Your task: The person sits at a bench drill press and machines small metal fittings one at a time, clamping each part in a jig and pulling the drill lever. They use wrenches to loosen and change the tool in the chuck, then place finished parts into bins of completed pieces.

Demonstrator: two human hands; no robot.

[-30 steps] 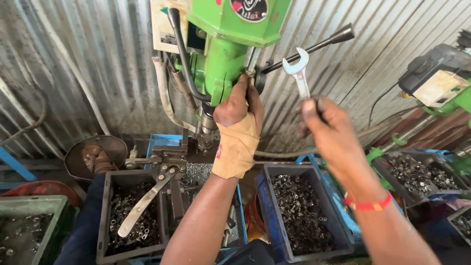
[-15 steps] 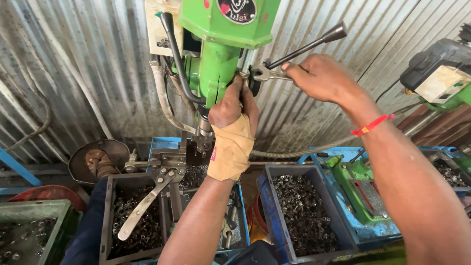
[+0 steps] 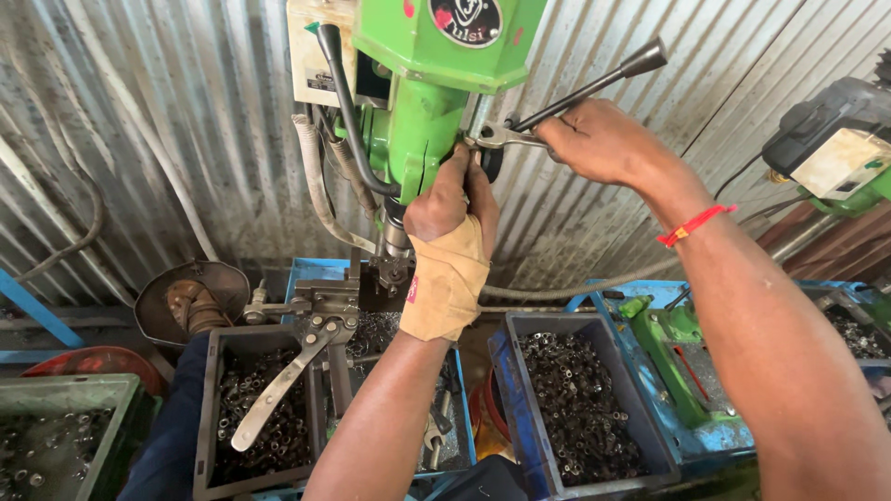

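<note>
1. Head view, right hand. Our right hand (image 3: 599, 141) is closed around the shank of an open-ended spanner (image 3: 501, 136). A second ago we held this spanner upright and clear of the machine, its jaw in the air; half a second ago it had swung level and reached the head. Now its jaw sits against a fitting on the right flank of the green drill press (image 3: 436, 65), just below the feed lever (image 3: 594, 83), which passes above our knuckles.

2. Head view, left hand. Our left hand (image 3: 450, 241), wearing a tan fingerless glove, is wrapped around the lower part of the drill head beside the spindle (image 3: 394, 237). It has kept this grip through all three pictures. We cannot tell exactly what part its fingers enclose.

3. Head view, what the change means. We judge that the approach is over and the spanner is engaged; the left hand appears to steady the head while the right is placed to turn. Whether the jaw is fully seated on the fitting is hidden by the fingers.

4. Head view, surroundings. Below the spindle stands a clamp fixture with a long flat handle (image 3: 278, 394) lying over a dark bin of small metal parts (image 3: 209, 408). A second bin of similar parts (image 3: 520, 371) sits to the right. Corrugated sheet forms the wall behind.
</note>
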